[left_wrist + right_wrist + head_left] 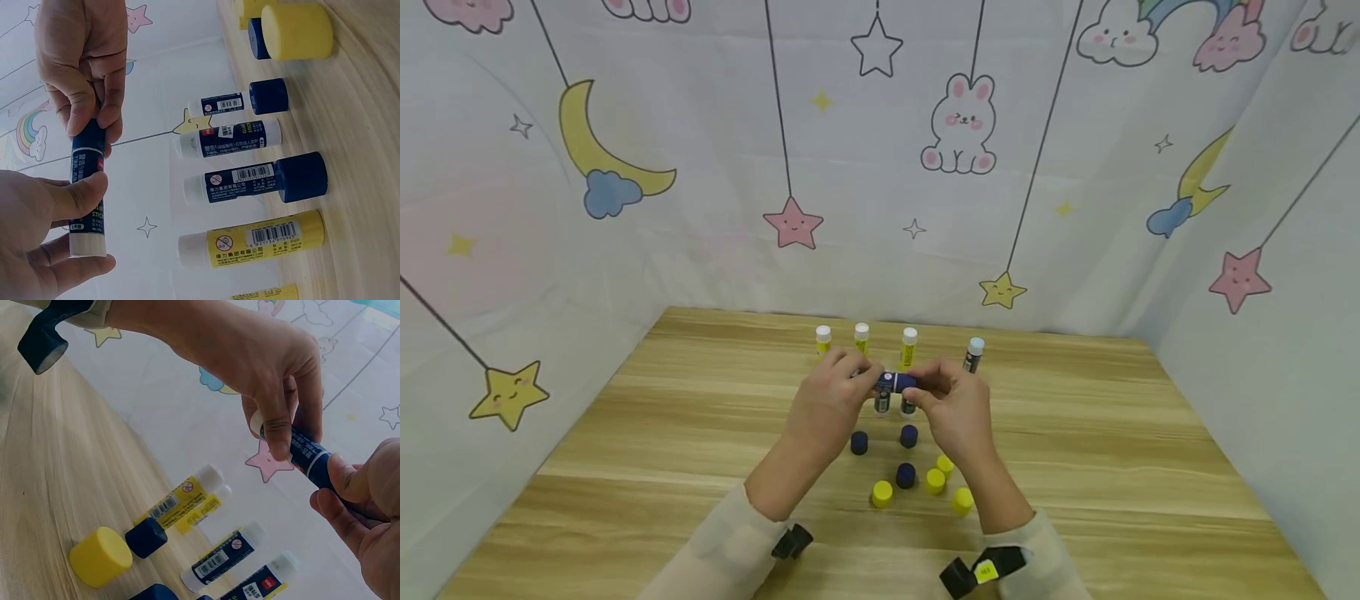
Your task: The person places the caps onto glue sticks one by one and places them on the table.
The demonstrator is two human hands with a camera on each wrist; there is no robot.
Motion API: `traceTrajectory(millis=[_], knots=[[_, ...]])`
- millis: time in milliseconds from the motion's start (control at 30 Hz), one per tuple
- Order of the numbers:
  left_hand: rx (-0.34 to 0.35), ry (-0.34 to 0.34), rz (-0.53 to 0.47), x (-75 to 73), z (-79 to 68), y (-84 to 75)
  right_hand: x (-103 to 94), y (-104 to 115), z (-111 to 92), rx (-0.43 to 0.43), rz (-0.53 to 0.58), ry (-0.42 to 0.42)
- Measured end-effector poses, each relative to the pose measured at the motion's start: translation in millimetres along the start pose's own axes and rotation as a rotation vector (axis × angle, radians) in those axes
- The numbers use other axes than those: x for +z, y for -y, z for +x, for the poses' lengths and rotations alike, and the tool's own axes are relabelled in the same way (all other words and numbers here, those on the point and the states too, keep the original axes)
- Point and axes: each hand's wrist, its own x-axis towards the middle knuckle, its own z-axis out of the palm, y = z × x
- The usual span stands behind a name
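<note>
Both hands hold one navy glue stick (pixel 87 187) level above the table. My left hand (pixel 831 396) grips its labelled body near the white end, which shows in the left wrist view. My right hand (pixel 955 408) pinches the plain navy cap (pixel 322 472) with thumb and fingers. A thin pale line shows where cap and body meet. Behind and below the hands stand navy glue sticks (pixel 973 358) and yellow glue sticks (pixel 909 350), white ends upward. The fingers partly cover some of them in the head view.
Loose navy caps (pixel 906 476) and yellow caps (pixel 882 494) stand on the wooden table (pixel 1112 467), nearer to me than the sticks and between my forearms. A patterned white curtain (pixel 880 150) closes off the back and both sides.
</note>
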Motion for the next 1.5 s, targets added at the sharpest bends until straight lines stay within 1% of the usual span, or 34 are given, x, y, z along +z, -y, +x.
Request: traceTrajectory(millis=[200,433,833,1167,1500], knots=[[0.007,0.002,-0.006,-0.3,-0.2,-3.3,0.2,0.0,-2.3,-0.001,-0.005,-0.025],[-0.010,0.009,-0.008,3.8,-3.9,-4.9,-0.1,-2.0,-3.1,0.019,-0.008,-0.020],[-0.017,0.009,0.001,2.7,-1.1,-7.4,-4.2,0.1,-1.1,0.015,-0.020,-0.009],[-0.002,0.009,-0.019,2.6,-1.0,-5.3,-10.0,4.4,-0.1,0.008,-0.036,0.021],[-0.002,0.022,-0.057,3.9,-0.8,-6.7,-17.3,4.3,1.3,-0.003,0.007,0.069]])
